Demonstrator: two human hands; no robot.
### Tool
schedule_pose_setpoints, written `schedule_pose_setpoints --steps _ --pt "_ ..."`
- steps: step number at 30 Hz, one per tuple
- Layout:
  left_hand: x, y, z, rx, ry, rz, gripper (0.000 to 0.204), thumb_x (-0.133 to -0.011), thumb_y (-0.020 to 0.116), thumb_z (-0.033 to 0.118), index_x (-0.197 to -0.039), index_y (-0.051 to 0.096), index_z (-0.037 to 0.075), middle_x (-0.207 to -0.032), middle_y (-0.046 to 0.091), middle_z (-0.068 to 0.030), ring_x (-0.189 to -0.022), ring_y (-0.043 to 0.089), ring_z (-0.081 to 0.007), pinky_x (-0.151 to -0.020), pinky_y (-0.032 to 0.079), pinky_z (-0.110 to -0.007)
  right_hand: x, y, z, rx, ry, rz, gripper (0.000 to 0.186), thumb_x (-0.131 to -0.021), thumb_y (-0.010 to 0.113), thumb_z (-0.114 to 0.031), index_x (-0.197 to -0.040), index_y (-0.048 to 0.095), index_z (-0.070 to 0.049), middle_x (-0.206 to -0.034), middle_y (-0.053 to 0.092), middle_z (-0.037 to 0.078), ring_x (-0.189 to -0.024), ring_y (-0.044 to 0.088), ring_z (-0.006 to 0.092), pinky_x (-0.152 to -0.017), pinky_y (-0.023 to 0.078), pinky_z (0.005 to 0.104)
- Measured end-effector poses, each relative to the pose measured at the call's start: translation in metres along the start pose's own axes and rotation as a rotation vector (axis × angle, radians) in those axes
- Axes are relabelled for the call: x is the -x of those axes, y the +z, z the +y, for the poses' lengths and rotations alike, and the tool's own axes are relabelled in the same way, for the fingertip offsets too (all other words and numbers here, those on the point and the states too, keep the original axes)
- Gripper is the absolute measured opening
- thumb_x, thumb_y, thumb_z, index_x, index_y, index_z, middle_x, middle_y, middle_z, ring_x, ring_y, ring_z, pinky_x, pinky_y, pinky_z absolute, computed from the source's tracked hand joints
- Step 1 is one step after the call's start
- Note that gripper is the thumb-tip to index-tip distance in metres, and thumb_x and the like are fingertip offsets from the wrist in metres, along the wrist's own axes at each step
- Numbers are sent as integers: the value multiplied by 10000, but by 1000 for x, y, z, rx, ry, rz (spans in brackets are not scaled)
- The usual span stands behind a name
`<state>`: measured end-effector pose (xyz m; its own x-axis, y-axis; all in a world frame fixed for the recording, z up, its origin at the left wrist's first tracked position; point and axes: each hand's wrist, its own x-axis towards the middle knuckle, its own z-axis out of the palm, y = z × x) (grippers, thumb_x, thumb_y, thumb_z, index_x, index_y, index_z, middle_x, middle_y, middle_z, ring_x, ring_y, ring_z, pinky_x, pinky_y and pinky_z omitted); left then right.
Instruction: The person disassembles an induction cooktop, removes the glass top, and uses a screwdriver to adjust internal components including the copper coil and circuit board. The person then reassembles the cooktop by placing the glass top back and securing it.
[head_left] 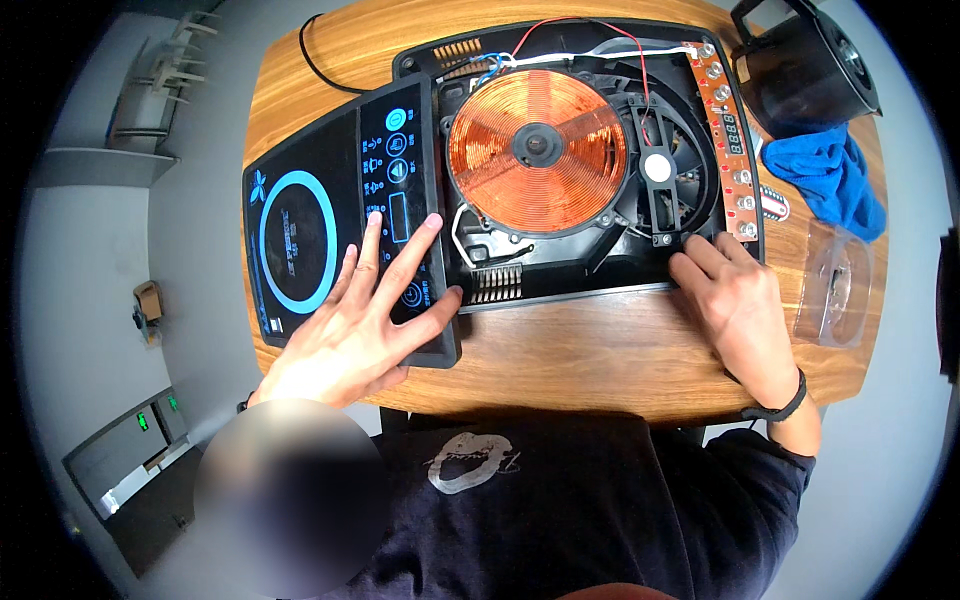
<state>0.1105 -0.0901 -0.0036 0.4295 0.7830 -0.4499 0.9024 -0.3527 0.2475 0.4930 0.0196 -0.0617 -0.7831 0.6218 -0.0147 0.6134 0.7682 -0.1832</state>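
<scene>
Blk shirt (590, 490); L hand (355, 325) fingers apart on glossy panel (345, 150); R hand (735, 290) curled @ housing rim (570, 297) (can't tell grip); room btwn: woodgrain tabletop (560, 355).

Black flat cooker top panel (345, 200), glossy, printed with a pale-blue ring and a row of blue control icons; detached, lying at left, slightly askew, its right edge over the left end of the base. Black plastic open cooker base (560, 272), face up at centre, containing: round copper-wire coil (565, 165), dark hub; black round fan (658, 168), white hub disc, right of coil; orange-brown narrow circuit board (722, 140), at right end.
</scene>
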Motion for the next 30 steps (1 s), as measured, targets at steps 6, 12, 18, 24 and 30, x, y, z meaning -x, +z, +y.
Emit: schedule_pose_setpoints --steps 6,12,18,24,30 --pt "12 -2 -15 10 2 51 1087 -480 976 9 -1508 671 184 -1899 183 -227 -1680 269 -612 -1257 527 -625 1 -3 -6 17 76 26 68 -929 723 -98 -968 668 -88 -963 617 72 -923 663 279 -764 597 420" --pt "20 5 -23 -33 -7 78 1012 -539 917 -30 -1502 679 176 -1895 219 -209 -1700 271 -563 -1229 554 -598 1 -4 -11 76 131 25 106 -911 750 -98 -983 673 -89 -978 621 71 -947 672 290 -774 601 429" --pt "18 11 -33 -49 -72 136 969 -612 829 -86 -1538 648 133 -1900 214 -185 -1710 276 -519 -1211 565 -589 3 2 -5 104 168 4 197 -864 817 -97 -999 674 -82 -1001 632 76 -991 683 305 -797 609 441" --pt "9 22 -57 -37 -97 143 989 -656 844 -107 -1576 609 167 -1908 194 -158 -1698 279 -535 -1265 534 -591 -4 -9 -9 30 173 -72 255 -828 856 -84 -993 662 -75 -1008 631 89 -1000 682 323 -827 603 460" --pt "-9 9 -77 -32 -113 158 1039 -654 875 -90 -1610 563 170 -1910 194 -147 -1722 256 -491 -1315 477 -587 -12 -21 -2 -27 123 -164 275 -820 874 -120 -983 658 -70 -1001 623 85 -998 675 329 -825 590 473"
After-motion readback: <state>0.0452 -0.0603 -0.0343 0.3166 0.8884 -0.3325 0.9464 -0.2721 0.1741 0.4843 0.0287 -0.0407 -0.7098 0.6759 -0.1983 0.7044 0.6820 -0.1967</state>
